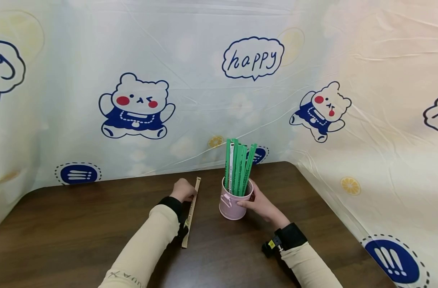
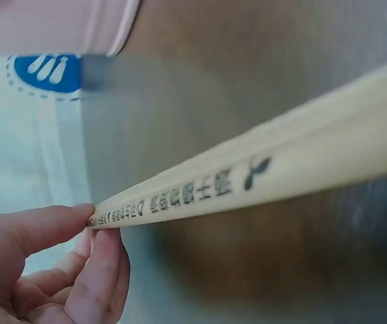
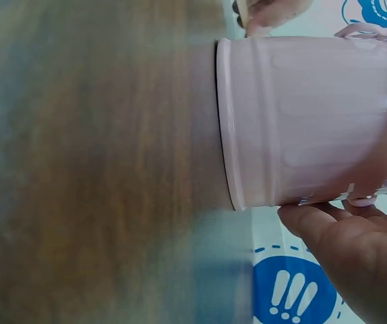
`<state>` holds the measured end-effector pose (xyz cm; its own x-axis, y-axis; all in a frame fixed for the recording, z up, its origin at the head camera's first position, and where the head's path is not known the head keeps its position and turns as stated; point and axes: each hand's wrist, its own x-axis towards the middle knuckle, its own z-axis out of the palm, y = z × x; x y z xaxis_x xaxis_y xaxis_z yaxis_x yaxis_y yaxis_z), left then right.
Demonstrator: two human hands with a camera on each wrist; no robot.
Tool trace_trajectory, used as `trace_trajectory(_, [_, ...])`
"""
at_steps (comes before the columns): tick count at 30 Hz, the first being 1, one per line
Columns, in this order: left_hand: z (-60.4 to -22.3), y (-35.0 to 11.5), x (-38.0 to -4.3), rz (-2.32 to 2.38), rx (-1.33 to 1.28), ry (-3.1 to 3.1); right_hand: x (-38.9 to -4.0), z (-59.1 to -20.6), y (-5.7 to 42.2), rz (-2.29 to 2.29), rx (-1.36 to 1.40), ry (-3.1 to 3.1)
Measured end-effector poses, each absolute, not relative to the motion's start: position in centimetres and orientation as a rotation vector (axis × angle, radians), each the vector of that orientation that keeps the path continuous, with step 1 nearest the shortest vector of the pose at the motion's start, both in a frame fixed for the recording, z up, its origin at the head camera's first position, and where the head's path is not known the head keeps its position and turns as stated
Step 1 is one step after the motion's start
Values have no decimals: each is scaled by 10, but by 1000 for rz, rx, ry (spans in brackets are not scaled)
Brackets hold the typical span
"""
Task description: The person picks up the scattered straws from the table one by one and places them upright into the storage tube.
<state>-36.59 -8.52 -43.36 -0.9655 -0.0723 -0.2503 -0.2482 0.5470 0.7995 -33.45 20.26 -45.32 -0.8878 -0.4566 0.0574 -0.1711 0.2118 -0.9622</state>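
My left hand (image 1: 183, 190) pinches a long, thin beige stick (image 1: 193, 208) between thumb and fingers. In the left wrist view, dark printed characters and a leaf mark run along the stick (image 2: 200, 189), held at its far part. A pink bucket (image 1: 230, 210) stands upright to the right, and my right hand (image 1: 262, 204) grips its right side with thumb in front. Several long green sticks (image 1: 237, 170) and a white one (image 1: 231, 164) lean inside the bucket, rising above its rim. The right wrist view shows the bucket (image 3: 315, 121) with its base at the tabletop.
The dark brown wooden table (image 1: 78, 228) extends under both arms. Behind it and along its right side hangs a pale printed cloth (image 1: 201, 88) with cartoon bears, close to the table's back edge.
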Motion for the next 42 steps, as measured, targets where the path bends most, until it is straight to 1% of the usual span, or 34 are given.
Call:
trace_trajectory(4, [-405, -96, -372, 1455, -160, 2621, -335, -454, 204, -1735, -594, 2246])
trace_trajectory(8, [-347, -96, -380, 1680, -36, 2579, -336, -452, 204, -1750, -621, 2238])
trace_trajectory(13, [-275, -73, -374, 2030, 147, 2454, -338, -451, 207, -1762, -641, 2239])
trace_trajectory(16, [-248, -53, -364, 2220, 290, 2447, -338, -451, 208, -1749, -632, 2246])
trace_trajectory(18, [-239, -38, -357, 2306, 369, 2442, -338, -451, 208, -1739, -628, 2253])
trace_trajectory(22, [-243, -13, -349, 2224, 525, 2540, -338, -451, 208, -1738, -617, 2265])
trace_trajectory(26, [-272, 3, -348, 1942, 594, 2729, -338, -450, 207, -1746, -610, 2252])
trace_trajectory(32, [-312, 13, -347, 1662, 583, 2865, -339, -451, 205, -1717, -595, 2241])
trace_trajectory(37, [-333, 18, -349, 1564, 590, 2886, -338, -450, 205, -1736, -603, 2232])
trace_trajectory(42, [-348, 22, -351, 1484, 509, 2896, -337, -452, 206, -1727, -615, 2228])
